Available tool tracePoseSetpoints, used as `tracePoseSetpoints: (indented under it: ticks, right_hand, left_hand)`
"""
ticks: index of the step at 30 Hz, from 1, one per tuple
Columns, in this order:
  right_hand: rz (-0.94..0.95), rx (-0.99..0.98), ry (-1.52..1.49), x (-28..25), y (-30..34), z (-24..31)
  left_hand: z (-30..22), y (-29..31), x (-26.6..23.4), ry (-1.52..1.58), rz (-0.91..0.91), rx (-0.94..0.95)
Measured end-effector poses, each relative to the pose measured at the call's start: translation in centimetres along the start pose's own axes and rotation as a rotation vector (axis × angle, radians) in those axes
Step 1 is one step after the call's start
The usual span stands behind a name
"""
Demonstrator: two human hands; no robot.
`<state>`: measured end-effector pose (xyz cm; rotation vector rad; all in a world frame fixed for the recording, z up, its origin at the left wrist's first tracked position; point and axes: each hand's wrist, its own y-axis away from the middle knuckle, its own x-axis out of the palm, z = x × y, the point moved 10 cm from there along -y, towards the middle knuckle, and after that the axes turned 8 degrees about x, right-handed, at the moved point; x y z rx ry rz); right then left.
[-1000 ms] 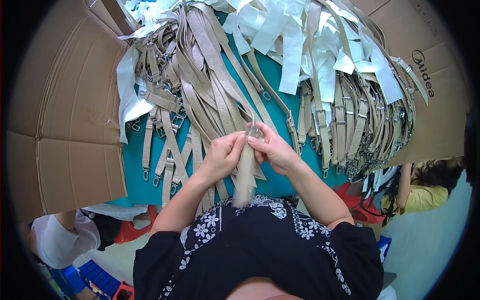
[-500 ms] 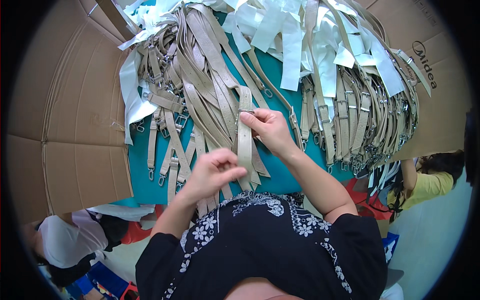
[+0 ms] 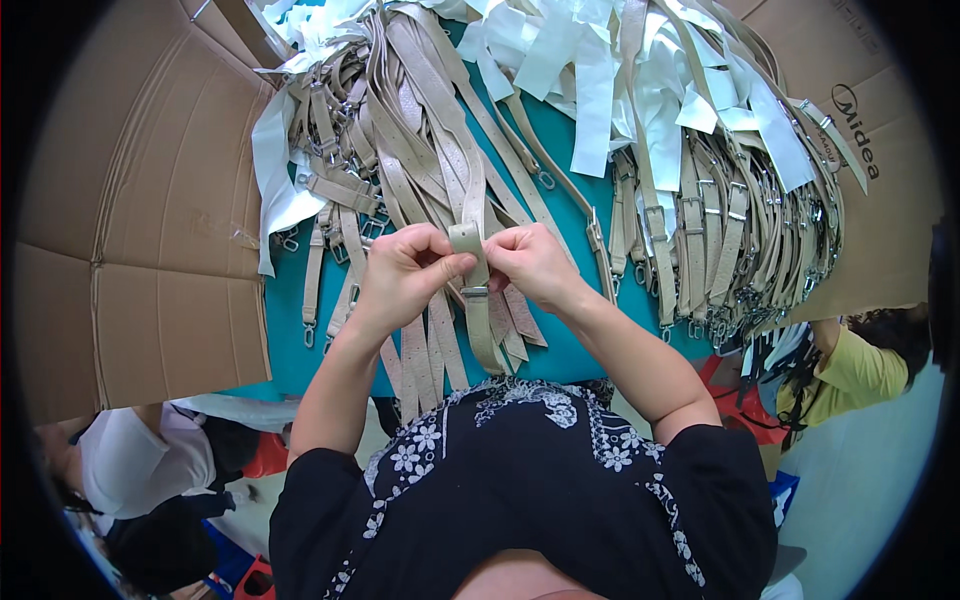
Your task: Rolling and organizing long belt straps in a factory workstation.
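Observation:
A beige leather strap point(image 3: 482, 335) with punched holes hangs in front of me, its upper part running back into a bundle of similar straps point(image 3: 408, 130). My left hand point(image 3: 400, 282) pinches the strap near its folded-over end, thumb and fingertips together. From the other side my right hand point(image 3: 533, 265) grips the same strap, its fingertips partly hidden behind the band. Just below both hands a metal buckle point(image 3: 475, 292) sits around the strap, and a curved length hangs under it toward my body.
Finished-looking straps with buckles and clasps point(image 3: 720, 215) lie heaped at the right. White paper strips point(image 3: 592, 120) cover the back of the teal table point(image 3: 585, 345). Cardboard walls stand left point(image 3: 170, 210) and right point(image 3: 880, 215). Other people sit at left point(image 3: 150, 460) and right point(image 3: 865, 370).
My left hand has moved up from the lower strap to its folded end. The buckle now sits lower, below my hands, and my right hand has shifted slightly down.

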<state>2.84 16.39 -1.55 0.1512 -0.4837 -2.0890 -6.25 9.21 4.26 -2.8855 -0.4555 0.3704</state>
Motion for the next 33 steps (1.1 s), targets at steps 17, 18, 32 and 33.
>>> tracePoseSetpoints:
  ticks: [17, 18, 32, 33]
  right_hand:
    - [-0.034, 0.052, 0.03, -0.4, 0.4, -0.2]
    - [-0.064, 0.078, -0.011, -0.6, 0.4, -0.1]
    - [-0.087, 0.158, -0.458, -4.2, -0.5, -2.1]
    - [-0.047, 0.197, -0.541, -4.9, -0.5, -2.4]
  left_hand:
    - [-3.3, 0.1, 2.7, -0.363, 0.207, 0.19]
    - [-3.6, 0.6, 2.9, -0.368, 0.162, 0.267]
    - [2.4, 6.8, 11.1, 0.114, 0.342, -0.187]
    - [2.3, 7.3, 12.4, 0.173, 0.464, -0.221]
